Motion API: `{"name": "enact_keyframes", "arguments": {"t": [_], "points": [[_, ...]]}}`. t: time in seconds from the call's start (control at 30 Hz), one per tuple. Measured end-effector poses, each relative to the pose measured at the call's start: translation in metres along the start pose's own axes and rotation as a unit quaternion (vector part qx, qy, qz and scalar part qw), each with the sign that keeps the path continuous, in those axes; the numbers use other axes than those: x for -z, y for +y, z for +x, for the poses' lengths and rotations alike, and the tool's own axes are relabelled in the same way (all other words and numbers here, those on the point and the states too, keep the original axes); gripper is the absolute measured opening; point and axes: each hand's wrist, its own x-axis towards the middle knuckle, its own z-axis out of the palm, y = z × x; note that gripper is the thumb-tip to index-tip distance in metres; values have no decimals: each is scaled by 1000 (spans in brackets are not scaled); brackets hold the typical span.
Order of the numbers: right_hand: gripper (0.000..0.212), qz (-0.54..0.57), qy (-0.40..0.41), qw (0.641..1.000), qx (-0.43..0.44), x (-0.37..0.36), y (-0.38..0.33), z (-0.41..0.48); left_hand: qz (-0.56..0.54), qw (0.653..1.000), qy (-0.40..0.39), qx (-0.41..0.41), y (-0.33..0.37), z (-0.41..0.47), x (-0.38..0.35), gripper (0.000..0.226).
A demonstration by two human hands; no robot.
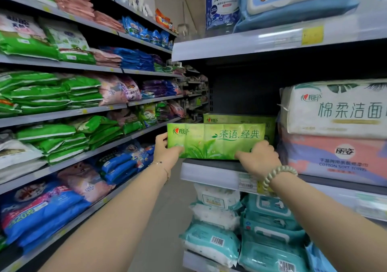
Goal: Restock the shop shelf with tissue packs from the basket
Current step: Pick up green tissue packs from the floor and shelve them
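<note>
Tissue pack is standing on its long edge at the front of the shelf, and you are holding it with both hands. Your left hand is clamping the lower left corner. Your right hand is curling its fingers over the lower right of the front face.

Hazards, working outward from the grip:

1. The pack's left end is projecting past the shelf's left end. If you are letting go here, the pack is likely tipping off into the aisle. Shift it right before releasing.
2. A second green pack is sitting directly behind. Pushing hard is likely driving it deeper or skewing it.
3. The right end is lying close to the stacked white pack and pink pack. Sliding right too far is risking a snag on their wrappers.
4. The film wrap is looking soft and glossy, so squeezing is risking dents and a loose grip is risking slip.

The basket is not showing.
</note>
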Motion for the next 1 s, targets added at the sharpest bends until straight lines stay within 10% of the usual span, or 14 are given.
{"name": "enact_keyframes", "arguments": {"t": [0.63,0.8,1.0], "points": [[52,-126,-58,990,2,-3,6,42,260,964,-2,-59,2,45,-22,39],[90,-36,-37,999,-7,-14,4,56,277,958,-69,-25,-1,63,-36,32],[84,-100,-91,990,31,-16,-7,69,310,939,-150,-6,3,79,-60,16]]}}
